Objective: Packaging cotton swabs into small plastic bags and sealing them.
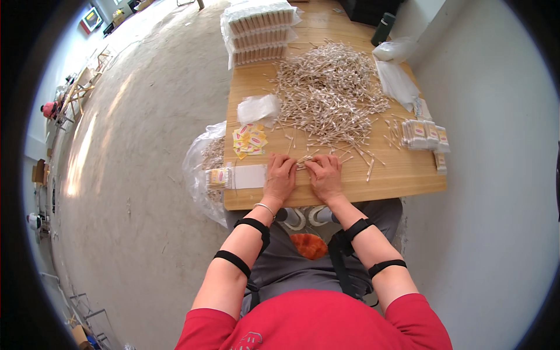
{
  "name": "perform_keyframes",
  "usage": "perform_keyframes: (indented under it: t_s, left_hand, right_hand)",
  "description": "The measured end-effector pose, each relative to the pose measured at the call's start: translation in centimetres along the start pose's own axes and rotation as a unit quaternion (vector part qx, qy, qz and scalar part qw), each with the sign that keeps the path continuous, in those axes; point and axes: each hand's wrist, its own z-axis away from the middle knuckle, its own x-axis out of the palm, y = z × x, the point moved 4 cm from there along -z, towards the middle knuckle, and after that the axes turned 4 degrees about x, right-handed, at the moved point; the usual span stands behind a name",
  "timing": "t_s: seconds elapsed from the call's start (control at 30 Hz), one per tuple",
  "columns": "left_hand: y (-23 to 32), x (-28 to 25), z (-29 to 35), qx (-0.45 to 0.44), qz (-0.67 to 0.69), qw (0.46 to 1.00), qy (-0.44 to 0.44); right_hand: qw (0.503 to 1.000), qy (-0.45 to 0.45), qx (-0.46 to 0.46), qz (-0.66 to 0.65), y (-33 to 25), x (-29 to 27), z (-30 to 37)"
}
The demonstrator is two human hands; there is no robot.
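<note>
A few cotton swabs lie between my hands near the table's front edge. My left hand is closed at their left end, fingertips pinched together. From the other side my right hand pinches the same swabs; the fingers partly hide how many there are. Beyond my hands spreads a large loose heap of cotton swabs. Left of my left hand lies a flat white strip, with a filled swab packet at its far left end. Small yellow-and-white printed cards are scattered just behind the strip.
Clear empty pouches lie behind the cards. Bundled swabs are stacked at the back left. Filled packets sit at the right edge, plastic bags and a dark green bottle behind them. A bag of swabs stands left of the table.
</note>
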Motion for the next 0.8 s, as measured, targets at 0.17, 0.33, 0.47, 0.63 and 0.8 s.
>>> perform_keyframes:
  t_s: [0.17,0.33,0.47,0.63,0.8]
  left_hand:
    - [-0.8,0.0,0.5,-0.009,0.003,0.999,0.036]
    - [-0.4,0.0,0.2,-0.028,-0.009,0.999,0.036]
    - [-0.4,0.5,0.1,-0.053,0.006,0.998,0.041]
    - [-0.7,0.1,0.3,-0.036,0.001,0.998,0.052]
    - [-0.2,-0.2,0.1,-0.005,0.007,1.0,0.024]
  right_hand:
    - [0.999,0.021,0.001,-0.039,-0.4,-1.7,0.6]
    - [0.999,-0.006,-0.034,-0.029,1.1,-2.6,0.9]
    - [0.999,-0.004,-0.007,-0.04,2.4,-2.0,1.0]
    - [1.0,0.018,-0.011,-0.006,2.6,-3.3,1.0]
    - [0.999,-0.028,-0.038,0.002,-0.2,-1.3,0.7]
